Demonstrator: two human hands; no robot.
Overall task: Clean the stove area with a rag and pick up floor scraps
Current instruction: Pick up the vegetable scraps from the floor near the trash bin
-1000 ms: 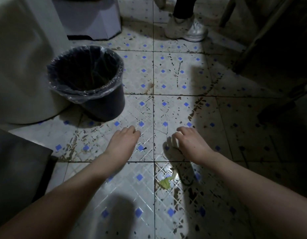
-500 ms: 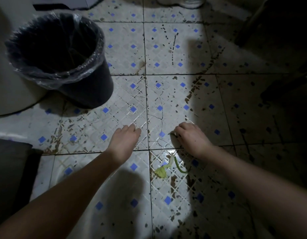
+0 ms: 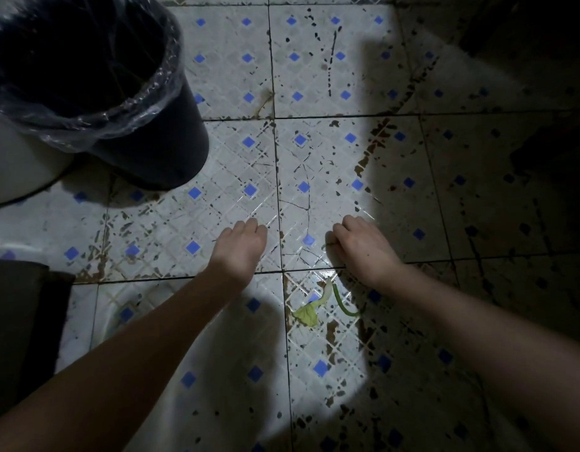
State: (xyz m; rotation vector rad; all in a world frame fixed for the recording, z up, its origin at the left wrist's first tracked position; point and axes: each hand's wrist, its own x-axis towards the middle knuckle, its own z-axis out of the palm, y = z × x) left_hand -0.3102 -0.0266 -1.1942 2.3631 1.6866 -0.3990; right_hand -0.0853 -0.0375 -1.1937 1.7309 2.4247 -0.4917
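Observation:
On the stained white tile floor with blue diamonds [image 3: 223, 207] lie a yellow-green leaf scrap [image 3: 306, 315] and a curved green stem [image 3: 342, 303], just below my right wrist. My right hand [image 3: 363, 247] hovers low over the floor with its fingers curled, and a thin small scrap [image 3: 325, 245] shows at its fingertips. My left hand [image 3: 241, 246] hangs beside it, a tile joint away, fingers loosely bent and holding nothing. No rag or stove is in view.
A dark bin with a clear plastic liner [image 3: 171, 148] stands at the upper left, against a pale rounded appliance [image 3: 18, 168]. A dark object [image 3: 18, 321] sits at the lower left. The right side lies in deep shadow with dark furniture [image 3: 526, 27].
The view has tilted down and drawn closer to the floor, so the bin slid up and left and a person's shoe left the frame. Both hands keep nearly the same pose.

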